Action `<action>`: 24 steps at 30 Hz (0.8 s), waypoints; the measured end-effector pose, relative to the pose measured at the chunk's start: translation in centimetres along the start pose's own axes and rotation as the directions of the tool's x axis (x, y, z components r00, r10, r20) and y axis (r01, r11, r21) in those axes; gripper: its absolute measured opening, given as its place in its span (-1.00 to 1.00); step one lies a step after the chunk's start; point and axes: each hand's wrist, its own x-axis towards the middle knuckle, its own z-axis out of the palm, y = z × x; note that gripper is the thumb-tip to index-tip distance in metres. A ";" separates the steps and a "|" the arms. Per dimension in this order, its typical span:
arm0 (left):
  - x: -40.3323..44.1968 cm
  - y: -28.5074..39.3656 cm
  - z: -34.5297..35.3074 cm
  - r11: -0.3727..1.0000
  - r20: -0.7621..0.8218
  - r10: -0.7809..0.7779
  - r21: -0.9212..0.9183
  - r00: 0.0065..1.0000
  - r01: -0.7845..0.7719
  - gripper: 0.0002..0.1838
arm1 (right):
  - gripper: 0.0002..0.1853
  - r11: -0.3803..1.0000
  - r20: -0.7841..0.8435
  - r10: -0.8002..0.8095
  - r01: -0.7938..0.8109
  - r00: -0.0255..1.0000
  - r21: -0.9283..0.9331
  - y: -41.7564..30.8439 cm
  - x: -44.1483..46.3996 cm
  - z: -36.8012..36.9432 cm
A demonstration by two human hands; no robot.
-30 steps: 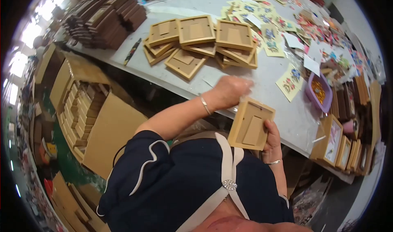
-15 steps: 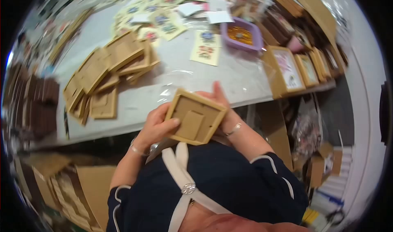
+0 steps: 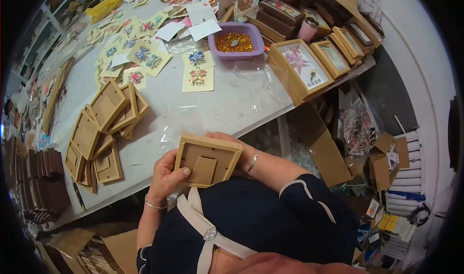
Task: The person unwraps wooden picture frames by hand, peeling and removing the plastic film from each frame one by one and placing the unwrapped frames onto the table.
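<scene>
A light wooden picture frame [image 3: 210,159], its brown back and stand flap facing me, is held up in front of my chest. My left hand [image 3: 166,176] is closed on its left side, thumb across the backing board. Along the far right side, my right hand [image 3: 245,151] grips it too; most of those fingers are hidden behind the frame. To the left on the table lies a loose pile of similar wooden frames [image 3: 88,134], backs up. Beyond my hands are two printed picture cards [image 3: 199,79], one overlapping the other.
A purple tub [image 3: 261,45] of golden bits stands at the table's far side. Right of it are a glazed finished frame [image 3: 292,64] and other boxed frames. Many cards [image 3: 145,54] cover the back. Dark wooden pieces [image 3: 46,180] are stacked at left; an open carton [image 3: 116,250] sits below.
My view has turned, so the table appears rotated and further left. The held frame has tilted more upright, and my right hand's raised fingers have come down against its far side.
</scene>
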 end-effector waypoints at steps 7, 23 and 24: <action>-0.3 -1.1 0.2 0.996 -0.073 -0.031 0.086 0.997 0.037 -0.54 | -0.75 0.970 -0.063 -0.238 0.240 0.969 0.041 1.6 1.2 -4.7; 2.4 -3.0 -4.2 0.995 -0.449 -0.101 -0.064 0.888 0.081 -0.73 | -0.62 0.421 -0.524 -0.653 -0.314 0.546 -0.851 -4.4 -13.2 -25.2; 3.2 -3.1 -4.7 0.997 -0.493 -0.078 -0.041 0.867 0.066 -0.73 | -0.62 -0.066 -0.417 -0.630 -0.579 0.656 -0.813 -4.5 -13.8 -24.9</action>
